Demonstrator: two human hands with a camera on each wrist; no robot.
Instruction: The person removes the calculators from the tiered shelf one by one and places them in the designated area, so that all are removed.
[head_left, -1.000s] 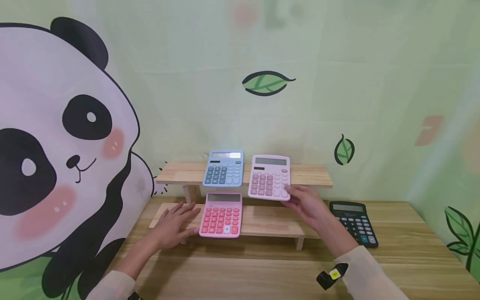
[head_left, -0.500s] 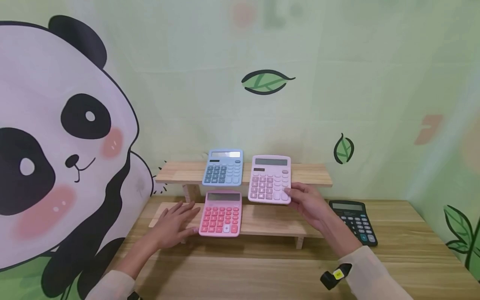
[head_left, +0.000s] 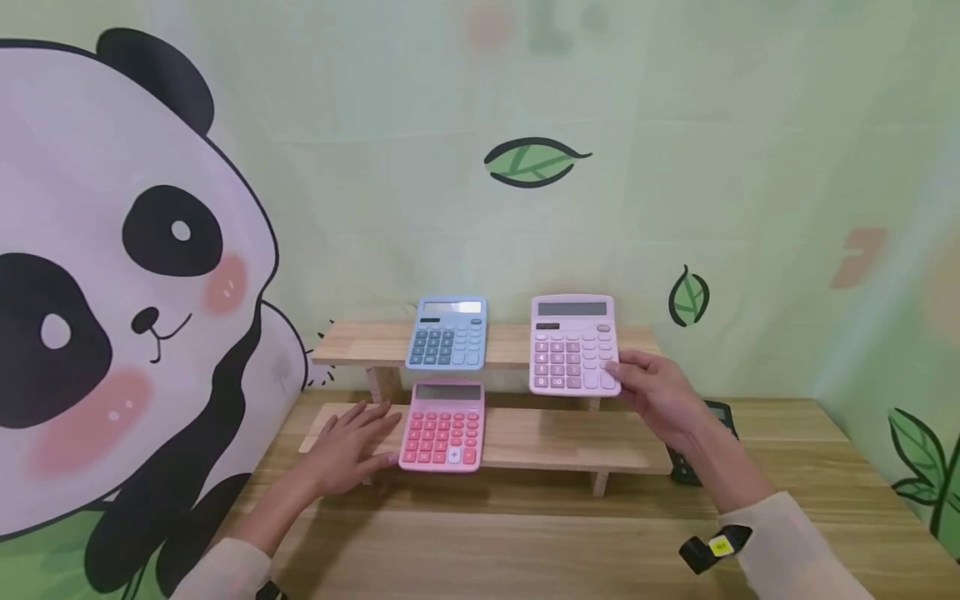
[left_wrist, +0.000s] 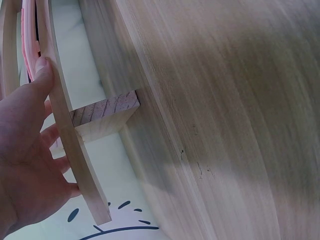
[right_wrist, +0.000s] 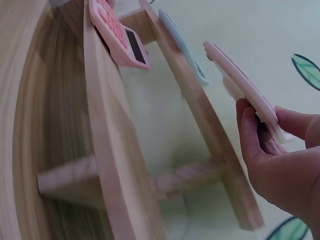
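My right hand (head_left: 663,400) pinches a pale pink calculator (head_left: 573,346) by its lower right corner, thumb on the key side and fingers behind. In the right wrist view this calculator (right_wrist: 245,87) hangs tilted, apart from the upper shelf (right_wrist: 200,117). On the lower shelf (head_left: 555,437) leans a brighter pink calculator (head_left: 442,427) with red-pink keys. Beside it, my left hand (head_left: 348,446) lies with fingers spread on the shelf's left end, thumb at the calculator's lower left edge. A blue calculator (head_left: 447,333) rests on the upper shelf's left half.
Both shelves form a two-step wooden stand on a wood-grain table (head_left: 480,550). A black calculator (head_left: 684,472) lies on the table right of the stand, partly hidden by my right forearm. Behind hangs a green cloth (head_left: 420,208) printed with a panda and leaves.
My right hand has carried the pale pink calculator to the right and slightly up, away from the blue one. The right forearm now covers more of the black calculator. The left hand stays put.
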